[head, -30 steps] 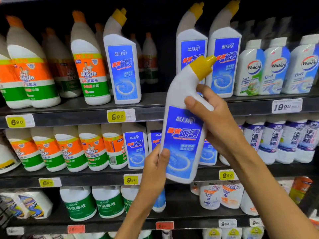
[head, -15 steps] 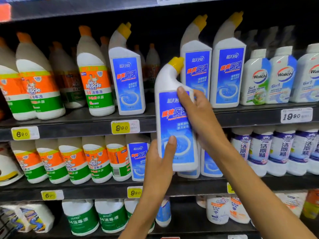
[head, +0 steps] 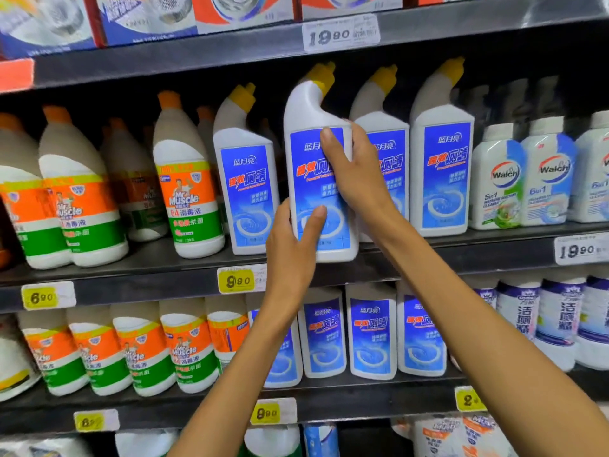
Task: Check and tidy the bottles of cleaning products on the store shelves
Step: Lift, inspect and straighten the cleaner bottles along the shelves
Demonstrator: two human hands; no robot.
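Both my hands, left (head: 290, 249) and right (head: 354, 173), grip one blue-label bottle (head: 316, 192); three matching bottles (head: 245, 192) flank it.

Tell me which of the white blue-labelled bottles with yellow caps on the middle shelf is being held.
The second white blue-labelled bottle from the left: the left hand and right hand both grip it, and it stands further forward than its neighbours.
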